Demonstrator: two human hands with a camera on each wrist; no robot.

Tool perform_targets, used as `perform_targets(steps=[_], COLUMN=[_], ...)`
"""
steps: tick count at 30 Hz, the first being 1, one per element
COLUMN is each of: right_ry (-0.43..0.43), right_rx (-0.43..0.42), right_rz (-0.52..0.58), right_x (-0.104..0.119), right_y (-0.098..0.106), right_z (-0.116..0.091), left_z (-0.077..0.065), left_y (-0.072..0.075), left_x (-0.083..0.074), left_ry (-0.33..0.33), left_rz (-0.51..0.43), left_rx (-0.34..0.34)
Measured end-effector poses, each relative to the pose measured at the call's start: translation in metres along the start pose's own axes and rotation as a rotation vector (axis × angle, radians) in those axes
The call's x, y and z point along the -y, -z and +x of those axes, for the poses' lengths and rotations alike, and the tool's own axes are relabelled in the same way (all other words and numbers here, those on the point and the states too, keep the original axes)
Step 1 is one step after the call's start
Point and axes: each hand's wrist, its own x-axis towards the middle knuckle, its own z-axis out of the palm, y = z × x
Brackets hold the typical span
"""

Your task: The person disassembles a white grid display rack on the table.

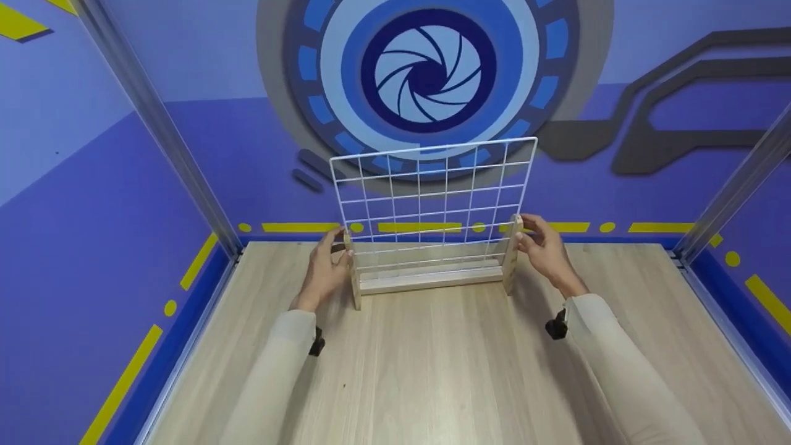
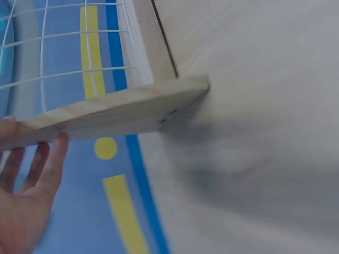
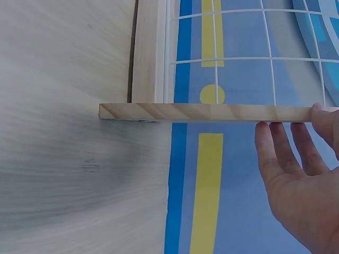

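Note:
A white wire grid (image 1: 419, 213) stands upright toward the back of the table, between two wooden side boards joined low down by a pale wooden crossbar (image 1: 432, 282). My left hand (image 1: 324, 269) grips the upper part of the left side board (image 1: 355, 281), thumb on one edge and fingertips on its outer side. On the opposite end, my right hand (image 1: 549, 250) pinches the top of the right side board (image 1: 511, 259) the same way. Two small dark holes show near the lower end of the left board (image 2: 116, 116) in the left wrist view.
The wood-grain table (image 1: 426, 371) is bounded by a blue printed back wall (image 1: 210, 167) and side walls. Metal posts (image 1: 160, 123) rise at both back corners, the left and the right (image 1: 735, 179). A black wrist device (image 1: 557, 326) sits at each sleeve cuff.

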Motion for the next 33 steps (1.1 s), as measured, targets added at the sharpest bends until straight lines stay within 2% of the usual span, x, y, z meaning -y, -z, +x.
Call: perform_targets(steps=[2,5,9,15,23,28,33], right_ry=[0.001,0.007,0.008,0.008,0.011,0.003,0.011], right_rx=[0.0,0.005,0.027,0.041,0.058,0.064,0.068], right_rz=[-0.002,0.004,0.021,0.028,0.055,0.036,0.019], right_x=[0.001,0.002,0.004,0.005,0.006,0.009,0.014], right_y=[-0.002,-0.007,-0.014,-0.022,-0.035,-0.044,-0.055], right_z=[0.002,0.004,0.006,0.007,0.012,0.013,0.017], left_z=[-0.002,-0.008,-0.017,-0.025,-0.039,-0.05,-0.063], left_y=[0.006,0.012,0.019,0.024,0.032,0.035,0.037], left_x=[-0.005,-0.007,-0.003,0.004,0.011,0.014,0.017], left_ry=[-0.001,0.032,0.038,0.003,0.018,-0.016,-0.074], left_rz=[0.034,0.055,0.012,-0.076,-0.157,-0.158,-0.101], left_rx=[0.017,0.037,0.014,-0.02,-0.056,-0.088,-0.139])
